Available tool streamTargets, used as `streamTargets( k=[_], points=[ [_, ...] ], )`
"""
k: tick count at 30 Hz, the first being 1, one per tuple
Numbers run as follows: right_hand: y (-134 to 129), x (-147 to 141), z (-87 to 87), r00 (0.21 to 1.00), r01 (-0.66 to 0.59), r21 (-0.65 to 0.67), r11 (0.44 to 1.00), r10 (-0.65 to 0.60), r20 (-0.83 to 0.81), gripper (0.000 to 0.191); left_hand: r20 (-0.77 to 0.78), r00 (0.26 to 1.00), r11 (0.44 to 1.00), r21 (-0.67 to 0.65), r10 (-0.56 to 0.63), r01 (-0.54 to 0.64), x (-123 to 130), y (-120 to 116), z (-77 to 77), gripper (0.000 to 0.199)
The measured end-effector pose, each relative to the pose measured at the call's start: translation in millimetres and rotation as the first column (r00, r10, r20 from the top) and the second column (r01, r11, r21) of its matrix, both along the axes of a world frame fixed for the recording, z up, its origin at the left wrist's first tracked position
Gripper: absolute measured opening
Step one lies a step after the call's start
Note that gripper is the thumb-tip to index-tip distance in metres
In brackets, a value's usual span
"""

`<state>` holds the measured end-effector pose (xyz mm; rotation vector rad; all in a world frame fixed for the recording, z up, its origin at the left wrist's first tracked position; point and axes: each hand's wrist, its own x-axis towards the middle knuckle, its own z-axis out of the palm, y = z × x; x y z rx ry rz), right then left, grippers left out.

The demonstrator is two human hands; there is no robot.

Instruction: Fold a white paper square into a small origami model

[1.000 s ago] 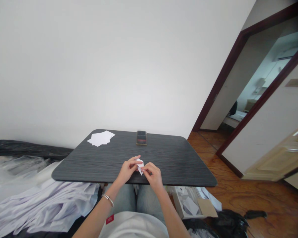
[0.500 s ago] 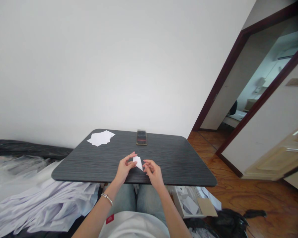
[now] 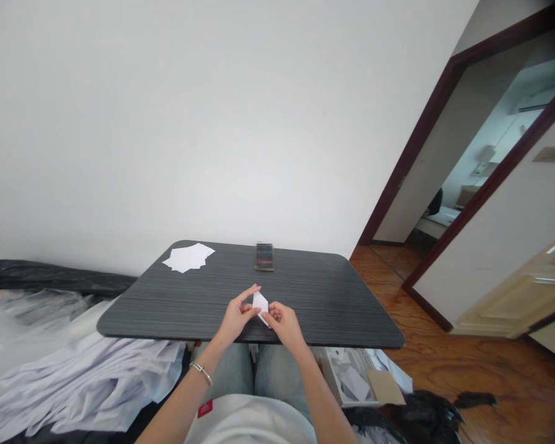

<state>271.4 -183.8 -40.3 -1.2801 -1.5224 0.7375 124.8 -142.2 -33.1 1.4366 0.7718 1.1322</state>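
Observation:
A small folded piece of white paper point(image 3: 260, 306) is pinched between my left hand point(image 3: 237, 315) and my right hand point(image 3: 282, 324), above the middle of the near side of the table. My right fingers hold its lower tip, and my left fingers hold its upper left side. The dark grey wood-grain table point(image 3: 314, 302) lies under both hands. Further off, a loose stack of white paper sheets point(image 3: 188, 258) lies at the far left of the tabletop. A phone point(image 3: 264, 256) with a blurred screen sits at the far edge.
A heap of white sheets point(image 3: 83, 385) and black plastic point(image 3: 37, 274) lie left of the table. At lower right are a box holding paper scraps point(image 3: 351, 385) and a black bag point(image 3: 425, 419). A wooden floor and doorway lie to the right.
My right hand has closed in from its spread position and now pinches the paper's lower tip. The paper has turned more upright between my hands.

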Motion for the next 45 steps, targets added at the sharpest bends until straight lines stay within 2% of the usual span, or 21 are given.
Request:
streamTargets(
  k=[12,17,25,35,39,45],
  points=[
    [2.7,3.5,-1.3,0.999,-0.01,-0.004,1.0,0.01,-0.036,0.018,0.188,0.982,0.99,-0.144,0.014,0.013,-0.8,-0.6,6.2,0.061],
    [3.3,5.3,-2.1,0.997,0.025,0.046,0.999,-0.021,-0.074,0.021,0.13,0.991,0.987,-0.157,0.005,0.015,0.0,0.0,4.3,0.075],
    [2.4,4.7,0.0,0.996,0.047,-0.011,0.999,-0.047,-0.075,0.02,0.091,0.996,0.99,-0.138,-0.001,0.013,-0.2,1.3,3.4,0.071],
    [1.8,5.8,-2.2,0.997,0.072,0.008,0.997,-0.072,0.003,0.025,0.039,0.999,0.99,-0.138,-0.012,0.017,0.7,-0.2,5.6,0.072],
    [1.5,5.6,-1.4,0.996,0.079,-0.006,0.997,-0.079,-0.028,0.026,-0.002,0.999,0.991,-0.128,-0.045,0.045,1.6,-2.3,7.9,0.079],
    [2.4,4.8,-3.4,0.99,0.102,-0.04,0.994,-0.105,-0.095,0.026,0.003,1.0,0.993,-0.115,-0.029,0.029,1.0,-2.7,7.2,0.079]
  ],
)
